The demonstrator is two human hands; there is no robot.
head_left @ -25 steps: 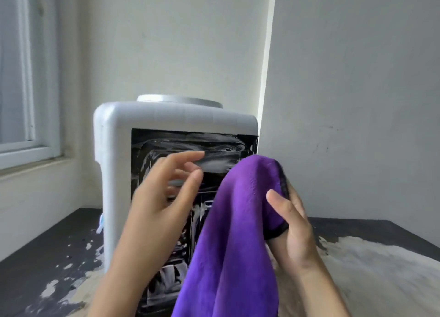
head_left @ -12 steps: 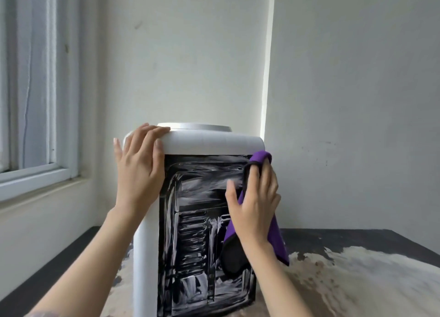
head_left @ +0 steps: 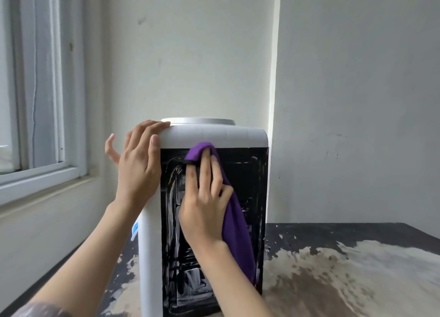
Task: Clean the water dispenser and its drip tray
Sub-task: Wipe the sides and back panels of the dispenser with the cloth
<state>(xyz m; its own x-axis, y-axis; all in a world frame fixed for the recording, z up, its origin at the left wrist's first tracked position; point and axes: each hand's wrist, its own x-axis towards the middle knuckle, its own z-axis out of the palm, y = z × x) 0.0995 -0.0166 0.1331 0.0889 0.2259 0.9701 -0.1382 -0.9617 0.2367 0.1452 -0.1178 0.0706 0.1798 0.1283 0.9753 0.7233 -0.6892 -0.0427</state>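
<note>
Dispenser: white plastic tabletop water dispenser (head_left: pixel 152 257) with a black panel (head_left: pixel 252 174) turned toward me and a silver ring (head_left: pixel 198 121) on top; it stands upright on the worn dark tabletop (head_left: pixel 333 264), close to the wall corner, its long axis vertical.
Facing: the black panel points straight at me; I judge it to be the ribbed back, since I see no taps or drip tray on it, though I cannot be sure.
Cloth: purple microfibre cloth (head_left: pixel 234 221) lies against the upper panel, its loose end hanging down the right half.
Right hand: my right hand (head_left: pixel 202 209) presses the cloth flat to the panel with fairly straight fingers (head_left: pixel 206 164), the thumb curled round a black-edged fold.
Left hand: my left hand (head_left: pixel 138 164) rests open over the top left corner of the white casing, fingers straight, steadying the unit and gripping nothing.
Progress: white soapy smears cover the left and lower panel, while the upper right looks mostly dark and wiped. I judge the wipe as partly done; the streaked areas remain, and the drip tray, not in view, is left as far as I can tell.
Surroundings: window frame (head_left: pixel 47 169) at my left; pale walls (head_left: pixel 357 102) behind.
</note>
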